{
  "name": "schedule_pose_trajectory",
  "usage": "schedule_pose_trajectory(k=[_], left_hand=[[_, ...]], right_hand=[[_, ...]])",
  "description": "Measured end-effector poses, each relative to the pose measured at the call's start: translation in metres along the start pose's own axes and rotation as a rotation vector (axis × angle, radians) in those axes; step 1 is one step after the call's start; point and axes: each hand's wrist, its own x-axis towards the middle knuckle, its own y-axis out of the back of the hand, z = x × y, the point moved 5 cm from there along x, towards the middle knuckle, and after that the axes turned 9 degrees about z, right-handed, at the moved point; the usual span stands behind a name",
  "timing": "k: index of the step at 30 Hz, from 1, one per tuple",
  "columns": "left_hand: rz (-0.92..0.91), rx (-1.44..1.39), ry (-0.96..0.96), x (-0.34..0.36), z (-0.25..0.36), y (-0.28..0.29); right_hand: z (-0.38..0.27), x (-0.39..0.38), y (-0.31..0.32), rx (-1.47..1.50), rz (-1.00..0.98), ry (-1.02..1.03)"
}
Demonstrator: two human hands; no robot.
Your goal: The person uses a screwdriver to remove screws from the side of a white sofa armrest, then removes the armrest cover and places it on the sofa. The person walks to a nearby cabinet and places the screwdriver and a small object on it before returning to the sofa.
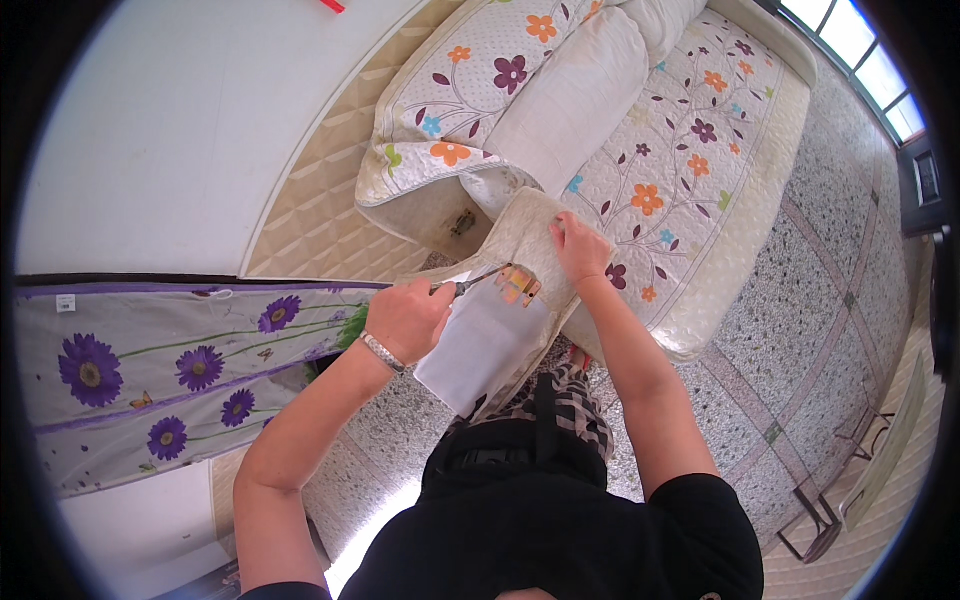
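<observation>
My left hand [408, 318] is closed around the handle of what looks like a pair of scissors [464, 287]. Their slim tip reaches right, up to an orange-and-yellow printed patch [519, 286] on a beige cloth [523, 222]. The cloth's right edge is pinched in my right hand [582, 252], and it hangs in front of my legs. A plain white panel [488, 345] covers its lower part. Most of the scissors' handle is hidden by my fingers.
A sofa with a flowered quilted cover [690, 170] lies ahead, a cream bolster [570, 95] along it. To the left stands a cover with purple flowers [200, 365] below a white surface [180, 130]. Speckled floor [800, 330] stretches right, with a folding chair [812, 525] near the rim.
</observation>
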Motion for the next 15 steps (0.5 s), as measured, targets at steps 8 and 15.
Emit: schedule_pose_trajectory(k=[8,15], left_hand=[[-0.006,0.003,0.002,0.0016,0.0024,0.0021],[-0.009,0.024,-0.001,-0.0021,0.0009,-0.0007]], right_hand=[[0.0031,-0.0008,-0.0045,-0.006,-0.025,-0.015],[0.0008,-0.0010,-0.0021,-0.005,-0.016,-0.006]])
